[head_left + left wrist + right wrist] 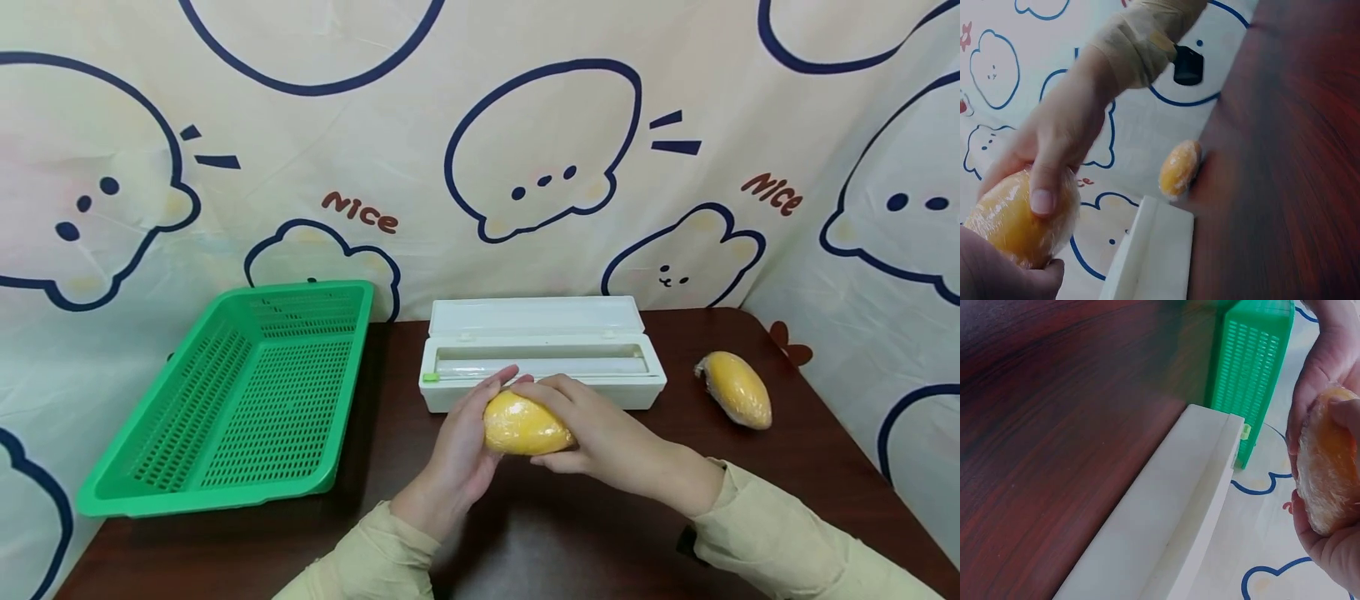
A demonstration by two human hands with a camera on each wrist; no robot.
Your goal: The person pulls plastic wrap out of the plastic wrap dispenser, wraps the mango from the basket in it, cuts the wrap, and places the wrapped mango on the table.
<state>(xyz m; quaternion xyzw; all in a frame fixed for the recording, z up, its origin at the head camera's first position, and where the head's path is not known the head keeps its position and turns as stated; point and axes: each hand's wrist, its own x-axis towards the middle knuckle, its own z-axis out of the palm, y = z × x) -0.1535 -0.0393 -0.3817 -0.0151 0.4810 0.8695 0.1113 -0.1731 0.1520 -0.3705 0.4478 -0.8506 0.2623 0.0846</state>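
Both hands hold a yellow mango point(527, 423) wrapped in clear plastic film, raised above the table in front of a white box. My left hand point(459, 446) cups its left side, with the palm against the fruit. From the other side my right hand point(600, 425) grips it, fingers over the top and thumb below. The left wrist view shows the right thumb pressed on the shiny film of the mango point(1013, 219). In the right wrist view, wrinkled film covers the mango point(1325, 469) between the two hands. Parts of the fruit are hidden by fingers.
Behind the hands stands a white cling film dispenser point(543, 393), lid up, a film roll point(540, 367) inside. A second wrapped mango point(738, 390) lies at the right. On the left sits a green perforated basket point(341, 417). A patterned cloth point(420, 150) hangs behind the dark table point(585, 542).
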